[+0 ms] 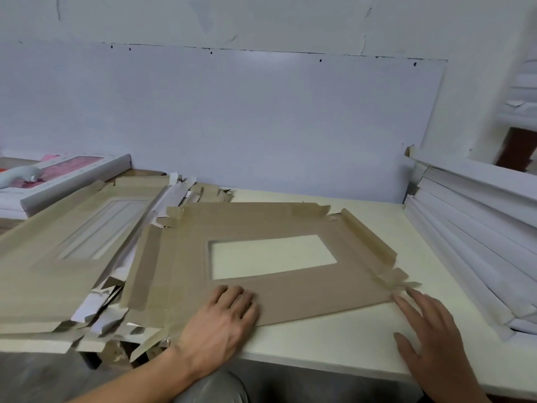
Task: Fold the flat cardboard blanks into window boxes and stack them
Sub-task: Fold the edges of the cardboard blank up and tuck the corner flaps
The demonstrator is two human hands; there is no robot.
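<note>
dim, even light | soft focus | wide-angle bending at edges

Pale cream table point(334, 341) in front, backed by a large white wall panel point(247, 123) under cracked white plaster. At far left, a light grey handled tool point(20, 174), lying on a pink surface point(72, 167) showing behind a white frame. Dark reddish-brown furniture point(520, 149) at far right edge. Rough brown floor point(116, 350) below the table's left end.
</note>
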